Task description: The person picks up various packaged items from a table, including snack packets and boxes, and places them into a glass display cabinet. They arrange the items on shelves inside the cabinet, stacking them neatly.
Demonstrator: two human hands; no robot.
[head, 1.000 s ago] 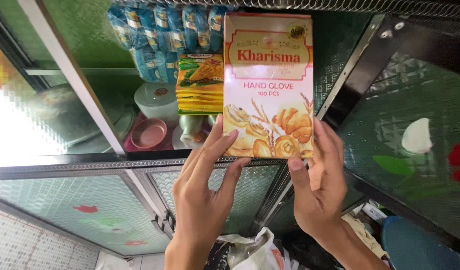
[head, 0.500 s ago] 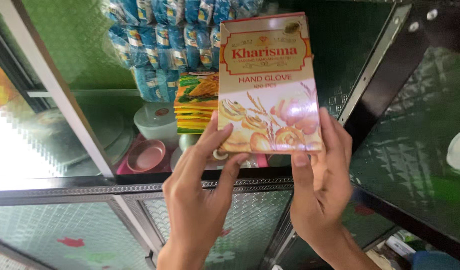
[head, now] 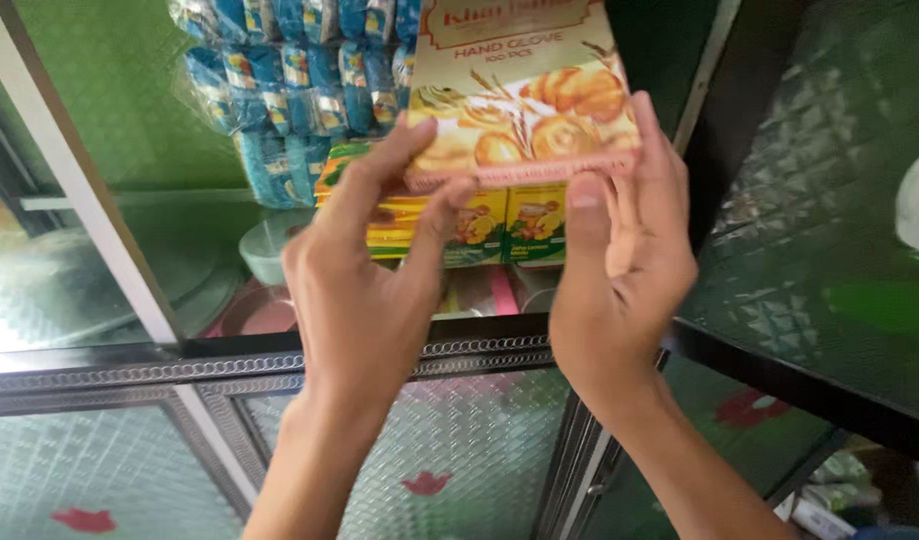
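Both hands, left hand [head: 364,285] and right hand [head: 624,270], are pinching the glove box [head: 524,95] at its lower edge, lifting it before the yellow cartons [head: 484,225]; shelving it demands a level push.

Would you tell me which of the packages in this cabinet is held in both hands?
The cream-and-pink box with pastry pictures; left hand and right hand grip its lower edge, unlike the shelved blue packets and yellow-green cartons.

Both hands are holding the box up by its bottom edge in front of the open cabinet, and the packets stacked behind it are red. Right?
Not quite: the packets stacked behind the box are blue, not red, as the head view shows. The rest holds: the left hand and right hand grip the box's bottom edge in front of the open cabinet.
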